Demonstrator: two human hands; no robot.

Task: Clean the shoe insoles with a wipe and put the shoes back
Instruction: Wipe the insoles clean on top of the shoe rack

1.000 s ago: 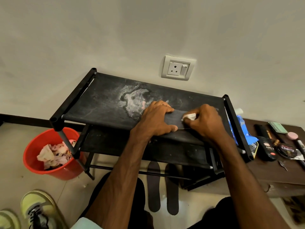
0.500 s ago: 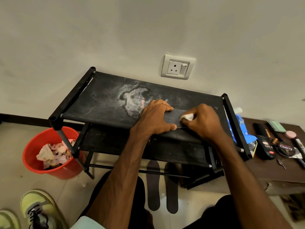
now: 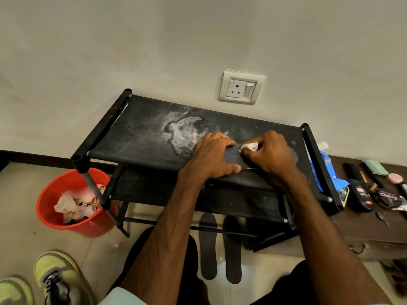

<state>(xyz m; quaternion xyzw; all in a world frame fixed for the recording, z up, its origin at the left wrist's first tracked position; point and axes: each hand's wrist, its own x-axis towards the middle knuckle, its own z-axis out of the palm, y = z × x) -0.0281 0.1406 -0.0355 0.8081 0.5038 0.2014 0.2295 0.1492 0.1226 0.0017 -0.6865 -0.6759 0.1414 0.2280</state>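
Left hand (image 3: 211,157): back up, palm down, fingers bent over the far edge of the insole (image 3: 233,156), thumb stretched rightward along its near edge. The hand holds the insole flat.

Right hand (image 3: 272,154): back up, fingers curled tight, pinching a small white wipe (image 3: 250,147) at the fingertips against the insole.

The two hands sit just beside each other.

Left forearm (image 3: 167,238) and right forearm (image 3: 326,238): both bare, reaching forward from the bottom edge and converging toward the hands. Left wrist roughly straight; right wrist turned slightly inward. A pale sleeve edge (image 3: 123,299) shows near the left elbow.
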